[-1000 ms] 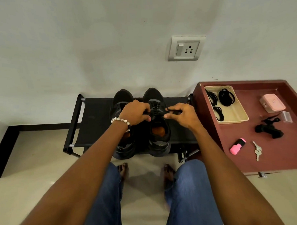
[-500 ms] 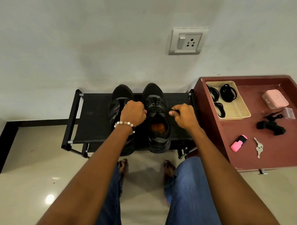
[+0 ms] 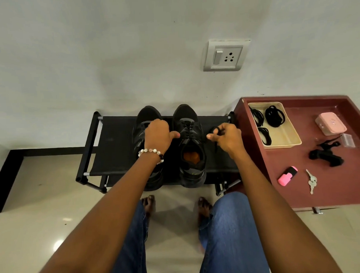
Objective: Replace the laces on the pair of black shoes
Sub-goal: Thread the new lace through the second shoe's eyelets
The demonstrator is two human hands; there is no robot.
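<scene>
Left hand (image 3: pixel 157 135): curled on left shoe (image 3: pixel 148 125), frame centre.
Right hand (image 3: pixel 226 136): pinching black lace (image 3: pixel 215 131) beside right shoe (image 3: pixel 190 136).

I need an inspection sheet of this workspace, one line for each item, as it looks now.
Surface: black shoe rack against the wall; maroon table beside it.
Job's things: two black shoes on the rack; coiled black laces in a beige tray.
Clutter: pink case, pink highlighter, keys, black strap bundle.
Hands: left hand rests on the left shoe; right hand pinches a black lace.
Cables: nothing seen.
Surroundings: wall socket, tiled floor.
</scene>
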